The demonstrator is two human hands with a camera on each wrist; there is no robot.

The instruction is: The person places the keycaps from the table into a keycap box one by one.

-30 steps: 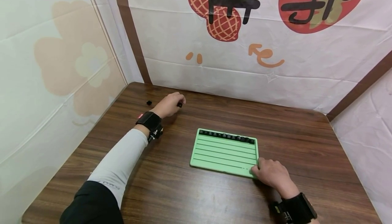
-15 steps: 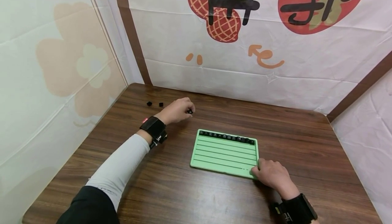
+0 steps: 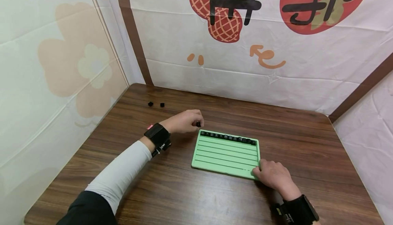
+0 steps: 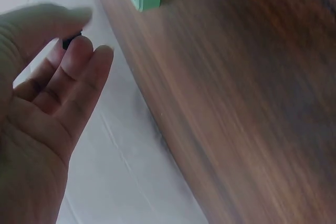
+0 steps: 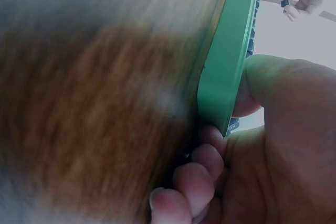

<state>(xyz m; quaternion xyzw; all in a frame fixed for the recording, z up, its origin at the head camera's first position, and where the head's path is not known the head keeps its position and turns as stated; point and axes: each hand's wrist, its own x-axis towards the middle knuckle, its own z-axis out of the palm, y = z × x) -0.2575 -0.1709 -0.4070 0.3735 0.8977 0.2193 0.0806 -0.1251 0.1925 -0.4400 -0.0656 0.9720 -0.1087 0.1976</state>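
A flat green keyboard base (image 3: pixel 225 155) with ridged rows lies on the brown table. Black keycaps (image 3: pixel 228 137) with pale markings fill its far row. My left hand (image 3: pixel 185 121) pinches one small black keycap (image 3: pixel 198 124) between thumb and fingers, just beyond the base's far left corner. In the left wrist view that keycap (image 4: pixel 71 40) is partly hidden by the fingers. My right hand (image 3: pixel 274 174) grips the base at its near right corner, thumb on top, the other fingers curled along the side in the right wrist view.
Two loose black keycaps, one (image 3: pixel 150 104) left of the other (image 3: pixel 162 104), lie near the table's far left corner. A white printed cloth (image 3: pixel 172 71) stands along the far edge of the wooden table (image 3: pixel 288 129). More cloth walls flank both sides.
My left hand has moved right and nearer, carrying the keycap from the far left area to the base's far left corner. The right hand and the base stay put.
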